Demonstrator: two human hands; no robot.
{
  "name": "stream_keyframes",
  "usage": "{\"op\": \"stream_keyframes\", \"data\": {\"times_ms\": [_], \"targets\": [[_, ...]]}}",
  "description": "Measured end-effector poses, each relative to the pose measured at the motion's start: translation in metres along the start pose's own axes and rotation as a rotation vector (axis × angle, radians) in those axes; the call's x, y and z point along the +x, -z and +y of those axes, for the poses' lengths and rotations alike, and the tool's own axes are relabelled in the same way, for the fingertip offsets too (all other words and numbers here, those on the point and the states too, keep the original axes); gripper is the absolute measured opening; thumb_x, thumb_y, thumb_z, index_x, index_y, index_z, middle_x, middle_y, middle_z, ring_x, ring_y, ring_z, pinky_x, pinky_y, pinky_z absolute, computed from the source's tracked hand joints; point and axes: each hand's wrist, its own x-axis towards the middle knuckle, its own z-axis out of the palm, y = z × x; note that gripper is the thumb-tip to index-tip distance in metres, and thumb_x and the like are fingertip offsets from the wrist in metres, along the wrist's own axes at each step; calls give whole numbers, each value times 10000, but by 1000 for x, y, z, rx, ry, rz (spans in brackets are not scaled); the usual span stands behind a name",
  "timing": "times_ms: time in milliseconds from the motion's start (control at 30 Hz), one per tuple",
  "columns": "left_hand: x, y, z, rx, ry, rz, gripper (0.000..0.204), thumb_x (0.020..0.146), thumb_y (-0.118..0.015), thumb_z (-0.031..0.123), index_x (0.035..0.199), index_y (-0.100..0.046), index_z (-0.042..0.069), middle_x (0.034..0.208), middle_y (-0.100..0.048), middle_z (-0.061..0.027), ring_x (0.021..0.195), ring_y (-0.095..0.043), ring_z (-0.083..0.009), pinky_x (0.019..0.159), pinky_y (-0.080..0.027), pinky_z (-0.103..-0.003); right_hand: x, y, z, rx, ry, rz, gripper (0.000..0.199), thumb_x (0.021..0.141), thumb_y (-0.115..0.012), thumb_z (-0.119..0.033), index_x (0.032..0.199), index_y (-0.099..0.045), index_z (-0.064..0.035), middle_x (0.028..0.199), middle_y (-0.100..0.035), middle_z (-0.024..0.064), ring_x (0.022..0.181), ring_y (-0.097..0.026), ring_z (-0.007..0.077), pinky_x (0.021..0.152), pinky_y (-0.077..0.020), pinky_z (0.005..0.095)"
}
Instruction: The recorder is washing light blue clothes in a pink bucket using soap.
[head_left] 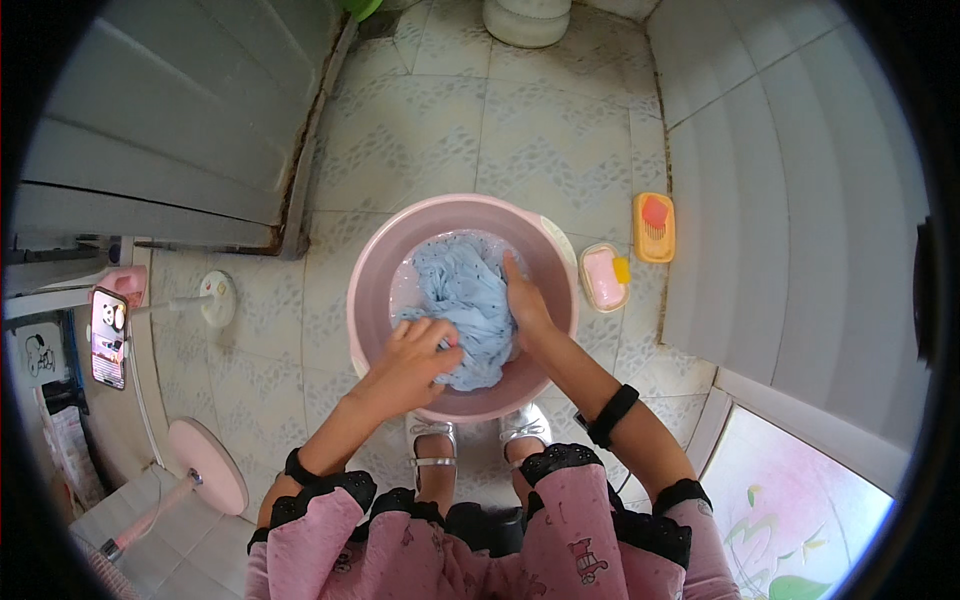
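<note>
A round pink basin (372,262) stands on the tiled floor below me. Inside it lies a wet light-blue cloth (462,295), bunched up in the water. My left hand (412,358) grips the near part of the cloth at the basin's front. At the right side of the bundle, my right hand (525,305) presses into the cloth with fingers curled on it. Both wrists wear dark bands. My feet in silver shoes (432,440) sit just behind the basin's near rim.
A pink soap bar in a dish (603,277) and an orange brush (653,227) lie on the floor right of the basin. A phone on a stand (108,323) is at the left. A pink round stool (207,465) sits lower left. Tiled walls rise on the right.
</note>
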Motion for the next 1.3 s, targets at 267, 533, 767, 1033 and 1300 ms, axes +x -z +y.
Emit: {"op": "stream_keyframes", "data": {"times_ms": [267, 533, 767, 1033, 1300], "targets": [[-7, -13, -24, -106, 182, 128, 263, 644, -623, 68, 891, -533, 75, 1073, -464, -104, 1012, -463, -308, 911, -329, -428, 0, 16, -11, -379, 545, -92, 737, 708, -737, -319, 1244, -378, 39, 1165, -522, 152, 1071, -501, 212, 861, -435, 284], [22, -17, 15, -165, 189, 390, 496, 667, -691, 179, 1109, -488, 81, 1269, -383, -154, 1228, -329, -347, 1050, -188, -497, -32, 4, -32, -518, 593, 23, 424, 853, -545, -367, 765, -589, 45, 723, -613, 199, 649, -588, 250, 667, -455, 363], [43, -15, 8, -439, 392, 413, 630, 612, -745, 226, 1147, -489, 15, 1266, -424, -224, 1174, -424, -347, 967, -331, -452, -80, -26, -53, -491, 456, -237, 532, 864, -489, -462, 759, -594, 49, 753, -590, 215, 718, -572, 283, 699, -428, 382], [48, -39, -21, -964, 517, 354, 451, 729, -652, 141, 1125, -503, -16, 1060, -587, -178, 983, -580, -252, 807, -460, -337, -48, -22, -27, -588, 946, -215, 946, 626, -772, -364, 1350, -264, -28, 1282, -400, 231, 1165, -425, 327, 982, -325, 376], [49, -61, -22, -855, 433, 267, 511, 766, -640, 178, 1198, -451, -18, 1142, -539, -172, 1062, -530, -235, 897, -405, -329, -57, -33, -35, -627, 866, -345, 827, 676, -746, -255, 1354, -314, -63, 1336, -409, 166, 1239, -395, 306, 1011, -325, 366]]}}
